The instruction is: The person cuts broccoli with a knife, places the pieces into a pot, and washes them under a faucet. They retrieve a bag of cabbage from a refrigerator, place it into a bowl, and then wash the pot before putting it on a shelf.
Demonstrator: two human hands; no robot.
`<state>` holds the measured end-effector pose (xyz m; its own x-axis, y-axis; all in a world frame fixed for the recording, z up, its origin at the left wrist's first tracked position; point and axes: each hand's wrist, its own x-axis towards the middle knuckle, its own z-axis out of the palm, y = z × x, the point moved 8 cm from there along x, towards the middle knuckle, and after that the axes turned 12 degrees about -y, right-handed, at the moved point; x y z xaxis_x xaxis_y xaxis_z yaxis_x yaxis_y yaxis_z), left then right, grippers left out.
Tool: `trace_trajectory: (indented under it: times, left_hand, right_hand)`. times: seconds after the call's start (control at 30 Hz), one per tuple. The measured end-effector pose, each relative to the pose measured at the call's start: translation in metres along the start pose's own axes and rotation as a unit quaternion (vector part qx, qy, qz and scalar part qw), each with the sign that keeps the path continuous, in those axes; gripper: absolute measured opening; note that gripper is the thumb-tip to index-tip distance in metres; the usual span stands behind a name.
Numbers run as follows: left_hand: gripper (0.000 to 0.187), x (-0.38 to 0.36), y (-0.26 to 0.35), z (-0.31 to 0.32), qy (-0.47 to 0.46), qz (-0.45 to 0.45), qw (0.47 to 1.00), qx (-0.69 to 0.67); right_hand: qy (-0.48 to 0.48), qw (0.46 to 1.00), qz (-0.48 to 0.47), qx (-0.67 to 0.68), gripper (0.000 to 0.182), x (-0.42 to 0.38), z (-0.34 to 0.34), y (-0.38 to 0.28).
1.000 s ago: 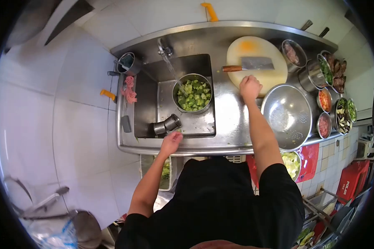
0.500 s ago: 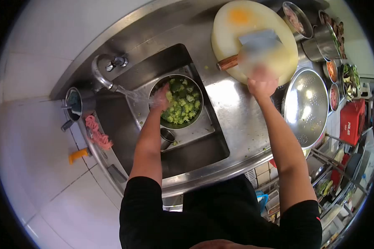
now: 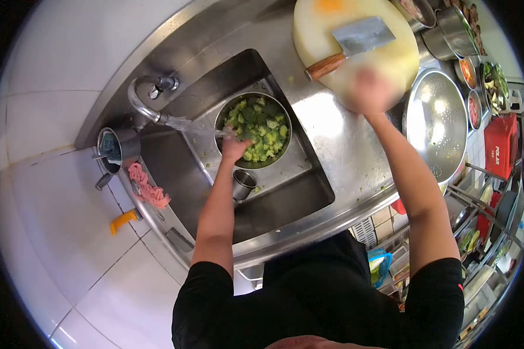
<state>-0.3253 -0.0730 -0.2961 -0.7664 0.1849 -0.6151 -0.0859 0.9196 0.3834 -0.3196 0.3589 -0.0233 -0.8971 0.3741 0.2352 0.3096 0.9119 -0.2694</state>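
Left arm reaches nearly straight over the sink's near edge, and now the left hand [image 3: 234,149] is in the broccoli [image 3: 269,137], thumb and fingers apart, under running water [image 3: 193,127]; the pot [image 3: 291,138] sits by the sink's [image 3: 279,218] right edge. Over the chopping board's [image 3: 310,35] near edge, the right hand [image 3: 374,93] is blurred, its grip impossible to tell, with the cleaver [image 3: 364,36] beyond.
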Motion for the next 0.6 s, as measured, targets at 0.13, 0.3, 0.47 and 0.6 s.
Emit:
trace_trajectory:
  times: [0.13,0.3,0.47,0.6]
  left_hand:
    - [0.057,0.006,0.018,0.051,0.013,-0.003,0.997,0.071]
    - [0.048,-0.002,0.050,0.075,-0.142,0.022,0.986,0.084]
    - [0.051,-0.023,0.016,0.066,-0.217,0.044,0.963,-0.152]
    - [0.052,-0.062,0.025,0.043,-0.228,0.044,0.743,-0.628]
  right_hand:
    - [-0.036,0.999,0.019,-0.024,0.015,0.001,0.005,0.005]
    - [-0.025,1.000,0.010,-0.014,0.015,0.000,0.004,0.004]
    - [-0.004,1.000,-0.009,-0.009,0.012,-0.002,0.003,0.004]
    - [-0.005,1.000,-0.015,-0.017,0.012,-0.001,0.002,0.003]
